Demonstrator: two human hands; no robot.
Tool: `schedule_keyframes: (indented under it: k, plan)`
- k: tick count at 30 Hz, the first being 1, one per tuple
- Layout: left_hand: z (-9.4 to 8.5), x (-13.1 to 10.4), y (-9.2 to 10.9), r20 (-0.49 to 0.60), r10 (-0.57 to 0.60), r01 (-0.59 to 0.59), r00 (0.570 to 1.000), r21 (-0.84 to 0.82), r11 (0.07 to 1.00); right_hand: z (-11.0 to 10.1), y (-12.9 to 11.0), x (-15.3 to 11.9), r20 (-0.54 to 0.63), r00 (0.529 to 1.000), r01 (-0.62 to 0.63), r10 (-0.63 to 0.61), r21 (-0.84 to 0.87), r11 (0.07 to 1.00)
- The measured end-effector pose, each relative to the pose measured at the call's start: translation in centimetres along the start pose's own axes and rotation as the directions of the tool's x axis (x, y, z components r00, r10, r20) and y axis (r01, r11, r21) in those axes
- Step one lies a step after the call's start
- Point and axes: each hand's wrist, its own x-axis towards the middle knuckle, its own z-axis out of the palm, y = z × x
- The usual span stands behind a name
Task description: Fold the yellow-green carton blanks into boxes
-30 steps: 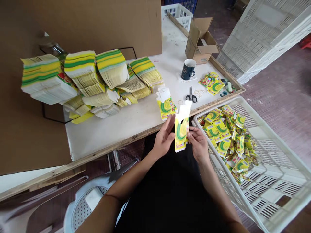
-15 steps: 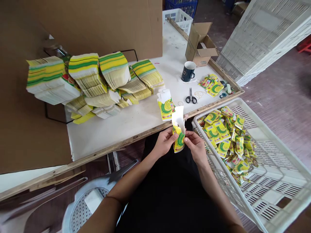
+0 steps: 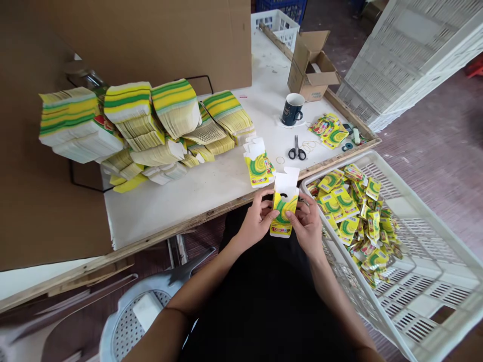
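Note:
A yellow-green carton (image 3: 284, 208) with a white flap standing up at its top is held in front of my body, just off the table's front edge. My left hand (image 3: 257, 217) grips its left side, thumb on the printed face. On the right side my right hand (image 3: 306, 221) grips it in the same way, fingers partly hidden behind. Beyond them a small pile of flat cartons (image 3: 259, 166) lies on the table. Large bundles of flat cartons (image 3: 128, 103) are stacked at the table's back left.
Right of me a white crate (image 3: 426, 211) holds many yellow-green packets (image 3: 345, 201). On the table (image 3: 181, 201) are scissors (image 3: 297, 151), a dark mug (image 3: 292, 110), an open cardboard box (image 3: 311, 75) and more packets (image 3: 329, 129). A grey stool (image 3: 128, 322) stands lower left.
The carton has turned to show its printed front more squarely and looks wider and flatter. My hands have moved slightly apart, with the right hand's fingers shifted up along its side.

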Motion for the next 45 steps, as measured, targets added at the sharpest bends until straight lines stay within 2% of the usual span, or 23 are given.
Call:
schedule_keyframes:
  k: [4,7,9,13,16,19,21,24,26,31,34,38,45]
  plan:
    - [-1.0,0.2,0.6,0.134,-0.033,0.044,0.99,-0.084,0.995,-0.8,-0.2,-0.1,0.074,0.997,-0.035,0.034,0.01,0.999]
    - [-1.4,0.2,0.7,0.234,-0.119,0.151,0.965,-0.123,0.981,-1.4,-0.4,-0.1,0.105,0.994,-0.019,0.026,-0.06,0.998]
    - [-1.4,0.1,0.6,0.26,-0.175,0.213,0.95,-0.127,0.969,-1.5,-0.6,0.0,0.124,0.992,0.02,-0.004,-0.131,0.991]
    - [-0.9,-0.3,0.4,0.244,-0.201,0.238,0.949,-0.132,0.962,-1.4,-0.9,0.2,0.101,0.991,0.104,-0.085,-0.203,0.974]
    - [-0.8,-0.3,0.4,0.209,-0.156,0.184,0.966,-0.123,0.975,-1.1,-0.5,0.3,0.032,0.996,0.09,-0.086,-0.118,0.989]
    - [-0.9,-0.2,0.3,0.221,-0.117,0.135,0.968,-0.067,0.989,-1.1,0.1,0.3,0.007,0.997,0.084,-0.083,-0.07,0.994]
    - [-1.0,-0.2,0.1,0.229,-0.096,0.106,0.969,-0.032,0.994,-1.3,0.2,0.4,0.021,0.99,0.141,-0.14,-0.132,0.981]
    - [-1.0,-0.2,-0.1,0.181,-0.052,0.053,0.982,-0.002,0.999,-1.6,-0.4,0.5,0.022,0.97,0.239,-0.241,-0.234,0.942]
    - [-0.9,-0.2,-0.2,0.138,-0.029,0.027,0.99,0.019,0.999,-1.6,-1.0,0.5,0.034,0.975,0.221,-0.219,-0.237,0.946]
    - [-0.9,-0.3,0.1,0.075,0.029,-0.037,0.997,0.107,0.994,-1.2,-1.3,0.3,0.13,0.991,0.078,-0.038,-0.311,0.947]
    - [-1.1,-0.4,0.5,0.133,0.003,-0.021,0.991,0.136,0.99,-0.9,-0.9,0.3,0.143,0.989,0.087,-0.037,-0.362,0.928]
    - [-1.3,-0.4,0.9,0.216,-0.048,0.022,0.975,0.122,0.992,-0.8,-0.5,0.3,0.104,0.994,0.075,-0.036,-0.4,0.913]
    - [-1.2,0.0,0.4,0.15,-0.088,0.082,0.985,0.041,0.996,-0.8,-0.6,0.2,0.124,0.99,0.117,-0.063,-0.495,0.861]
